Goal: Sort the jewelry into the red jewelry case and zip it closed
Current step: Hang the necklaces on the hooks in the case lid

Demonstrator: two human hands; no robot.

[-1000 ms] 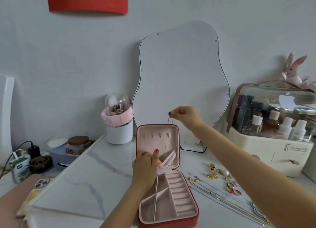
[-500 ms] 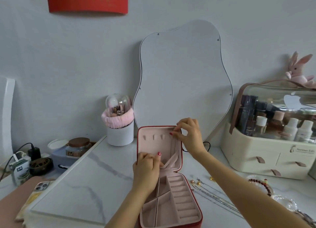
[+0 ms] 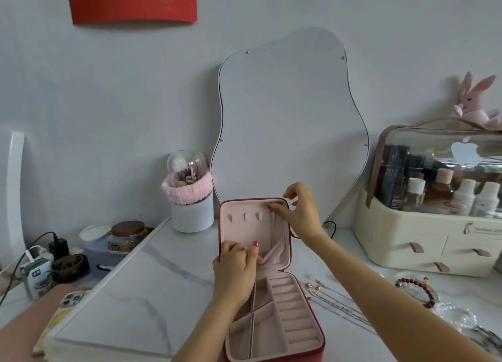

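The red jewelry case [image 3: 315, 334] stands open in front of me, pink inside, its lid [image 3: 244, 231] upright. My right hand [image 3: 301, 212] pinches the top of a thin chain necklace [image 3: 273, 225] at the lid's upper right hook. The chain hangs down the lid toward the pink elastic pocket [image 3: 275, 253]. My left hand [image 3: 236, 266] grips the pocket's edge and pulls it outward. The case's base compartments [image 3: 271, 321] hold nothing I can see. Several loose chains [image 3: 339, 306] with gold beads lie right of the case, beside a dark red bead bracelet [image 3: 418, 291].
A wavy mirror [image 3: 288, 122] leans behind the case. A cream cosmetics organiser [image 3: 423, 242] with bottles stands at right. A white brush holder [image 3: 191, 212] and a brown-lidded jar [image 3: 126, 236] sit at left. A phone [image 3: 68, 302] lies at the marble slab's left corner.
My right hand came down from above the lid, lowering the chain, and now holds it at the lid's top right hook. The view shifted slightly; my left hand stayed on the pocket.
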